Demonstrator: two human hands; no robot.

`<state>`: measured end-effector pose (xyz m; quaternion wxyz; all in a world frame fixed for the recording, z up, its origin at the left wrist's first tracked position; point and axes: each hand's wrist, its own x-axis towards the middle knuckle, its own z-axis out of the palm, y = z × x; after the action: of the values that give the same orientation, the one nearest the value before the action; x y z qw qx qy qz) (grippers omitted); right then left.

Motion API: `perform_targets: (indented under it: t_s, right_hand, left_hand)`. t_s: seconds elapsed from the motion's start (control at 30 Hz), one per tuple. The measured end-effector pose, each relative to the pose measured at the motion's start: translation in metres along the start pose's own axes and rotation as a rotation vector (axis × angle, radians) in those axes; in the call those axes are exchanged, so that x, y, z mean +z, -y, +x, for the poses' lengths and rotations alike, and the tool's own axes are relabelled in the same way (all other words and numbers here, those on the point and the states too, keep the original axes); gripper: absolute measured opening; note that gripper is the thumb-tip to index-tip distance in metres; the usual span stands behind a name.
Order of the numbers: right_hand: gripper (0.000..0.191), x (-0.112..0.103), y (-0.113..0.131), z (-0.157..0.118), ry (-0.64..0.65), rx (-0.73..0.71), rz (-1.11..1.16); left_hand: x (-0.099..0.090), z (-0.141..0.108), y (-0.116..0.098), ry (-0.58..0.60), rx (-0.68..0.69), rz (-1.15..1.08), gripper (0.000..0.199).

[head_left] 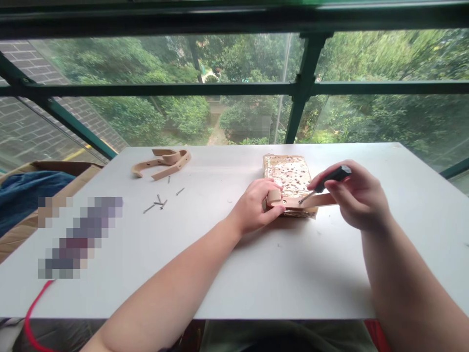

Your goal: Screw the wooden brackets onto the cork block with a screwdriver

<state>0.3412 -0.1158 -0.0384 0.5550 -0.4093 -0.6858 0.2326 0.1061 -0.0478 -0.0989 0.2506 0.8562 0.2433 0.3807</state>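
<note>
A block wrapped in clear film and dotted with small holes (289, 173) lies on the white table. Across its near edge rests a tan curved strip (293, 203) with a screw in it at left. My left hand (258, 205) is closed around the strip's curled left end, thumb in front, and presses it against the block. In my right hand (353, 193) is a screwdriver with a dark handle (333, 178). It slants down to the left, its tip on the strip right of the screw. The strip's right end passes behind my right fingers.
More tan curved pieces (170, 164) lie at the table's back left, with several loose screws (159, 203) nearer. A blurred-out object (80, 239) is at left by a red cord (31, 313). A cardboard box (86, 173) with blue cloth stands beyond the white table's (205, 264) left edge.
</note>
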Motion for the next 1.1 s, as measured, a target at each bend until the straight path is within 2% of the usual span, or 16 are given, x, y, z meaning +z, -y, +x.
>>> perform_targets:
  t_s: [0.27, 0.5, 0.7, 0.9, 1.1]
  right_hand:
    - [0.008, 0.009, -0.007, -0.003, -0.169, 0.002, -0.047]
    - [0.047, 0.011, -0.01, -0.004, -0.213, -0.067, -0.078]
    - [0.036, 0.009, -0.006, -0.002, -0.126, -0.154, -0.016]
    - [0.037, 0.005, 0.001, -0.005, -0.028, -0.071, 0.047]
    - [0.042, 0.002, 0.002, -0.004, 0.004, -0.078, 0.01]
  left_hand:
    - [0.0, 0.001, -0.001, 0.004, -0.001, 0.01, 0.02]
    - [0.0, 0.001, -0.001, 0.005, -0.011, 0.0, 0.02]
    - [-0.001, 0.001, -0.002, 0.007, -0.018, -0.004, 0.02]
    - [-0.001, 0.002, -0.002, 0.017, -0.021, -0.002, 0.019]
    - [-0.001, 0.002, -0.003, 0.023, -0.027, 0.003, 0.018]
